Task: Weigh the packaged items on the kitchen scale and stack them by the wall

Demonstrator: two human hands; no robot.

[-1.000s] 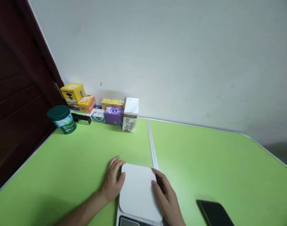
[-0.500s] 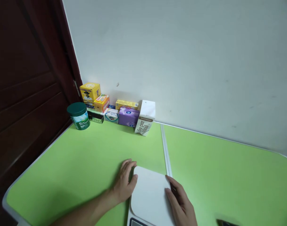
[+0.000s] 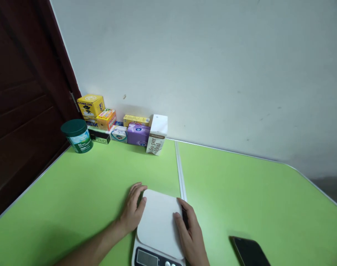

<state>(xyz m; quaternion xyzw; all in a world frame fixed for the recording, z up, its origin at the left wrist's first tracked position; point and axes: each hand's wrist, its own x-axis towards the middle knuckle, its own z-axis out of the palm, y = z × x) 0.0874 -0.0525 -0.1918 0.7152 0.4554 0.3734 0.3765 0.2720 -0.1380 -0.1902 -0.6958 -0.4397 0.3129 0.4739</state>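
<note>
A white digital kitchen scale (image 3: 158, 225) lies on the green table in front of me, its grey display and buttons at the near end partly cut off by the bottom of the view. My left hand (image 3: 134, 207) grips its left side near the far corner, thumb along the platform's edge. On the opposite side my right hand (image 3: 189, 232) holds the right edge, with the thumb on top and the fingers around the side. The display looks blank.
Along the wall at the back left stand a green-lidded tub (image 3: 78, 136), stacked yellow boxes (image 3: 90, 106), a purple pack (image 3: 138, 135) and a white "Super Meal" box (image 3: 157, 135). A dark phone (image 3: 250, 251) rests at the lower right. A pale seam (image 3: 180, 170) crosses the table.
My view has turned to the right and a little down, so everything sits further left. More of the scale's display and the phone now show. Both hands keep their hold on the scale.
</note>
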